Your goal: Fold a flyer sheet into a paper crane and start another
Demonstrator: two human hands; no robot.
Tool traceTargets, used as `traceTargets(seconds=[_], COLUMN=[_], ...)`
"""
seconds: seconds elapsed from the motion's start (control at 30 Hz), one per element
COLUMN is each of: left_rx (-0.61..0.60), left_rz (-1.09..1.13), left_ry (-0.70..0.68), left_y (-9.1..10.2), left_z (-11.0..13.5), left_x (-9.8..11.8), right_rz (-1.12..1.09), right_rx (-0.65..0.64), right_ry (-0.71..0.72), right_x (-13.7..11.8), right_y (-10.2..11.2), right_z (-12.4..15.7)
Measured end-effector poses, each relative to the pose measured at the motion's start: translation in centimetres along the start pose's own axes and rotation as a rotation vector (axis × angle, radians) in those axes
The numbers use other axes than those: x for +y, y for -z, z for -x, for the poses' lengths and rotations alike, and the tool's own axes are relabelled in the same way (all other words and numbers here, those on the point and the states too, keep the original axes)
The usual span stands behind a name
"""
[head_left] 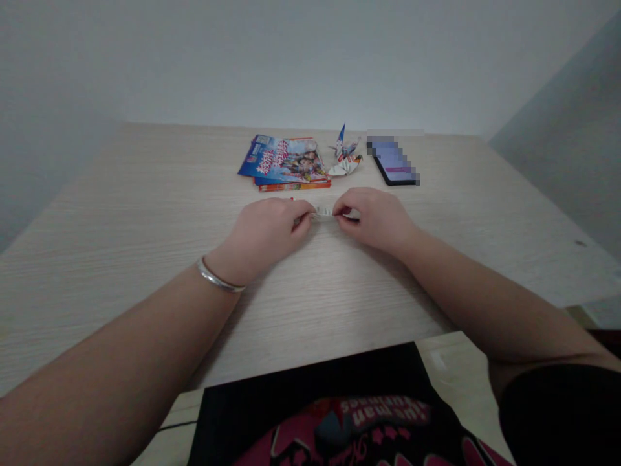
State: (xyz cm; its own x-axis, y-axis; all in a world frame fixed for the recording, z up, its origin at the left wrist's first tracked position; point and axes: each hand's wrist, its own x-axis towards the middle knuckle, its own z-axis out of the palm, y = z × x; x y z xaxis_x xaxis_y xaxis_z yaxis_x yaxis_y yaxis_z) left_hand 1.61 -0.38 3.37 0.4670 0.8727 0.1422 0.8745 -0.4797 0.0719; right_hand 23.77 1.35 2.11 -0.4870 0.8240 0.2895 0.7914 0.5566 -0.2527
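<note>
A small folded piece of printed paper (pixel 324 212) is stretched between my two hands, just above or on the pale wooden table (pixel 310 285). My left hand (pixel 274 230), with a silver bangle at the wrist, pinches the paper's left end between thumb and fingers. At the other end, my right hand (pixel 373 217) pinches it the same way. Most of the paper is hidden by my fingers, so its exact shape cannot be made out.
Beyond my hands lies a stack of colourful printed leaflets (pixel 286 160). Beside it stand folded paper cranes (pixel 344 162), one with a blue point upward. Farther right is a smartphone (pixel 395 163) with its screen lit. A wall (pixel 310 65) rises behind the table.
</note>
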Motion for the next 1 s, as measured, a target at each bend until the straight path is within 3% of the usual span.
traceTargets(seconds=[0.13, 0.33, 0.8, 1.0], left_rx=[0.072, 0.109, 0.236, 0.281], left_rz=[0.153, 0.197, 0.200, 0.228], left_ry=[0.006, 0.009, -0.013, 0.045], left_y=[-0.1, -0.3, 0.1, 0.2], left_z=[0.1, 0.3, 0.2, 0.0], left_x=[0.4, 0.9, -0.3, -1.4], right_rz=[-0.208, -0.410, -0.569, -0.541], right_rx=[0.044, 0.051, 0.015, 0.018], right_ry=[-0.053, -0.081, -0.153, -0.213], right_x=[-0.7, -1.4, 0.7, 2.0], right_y=[-0.7, -1.4, -0.1, 0.4], right_z=[-0.3, -0.7, -0.5, -0.3])
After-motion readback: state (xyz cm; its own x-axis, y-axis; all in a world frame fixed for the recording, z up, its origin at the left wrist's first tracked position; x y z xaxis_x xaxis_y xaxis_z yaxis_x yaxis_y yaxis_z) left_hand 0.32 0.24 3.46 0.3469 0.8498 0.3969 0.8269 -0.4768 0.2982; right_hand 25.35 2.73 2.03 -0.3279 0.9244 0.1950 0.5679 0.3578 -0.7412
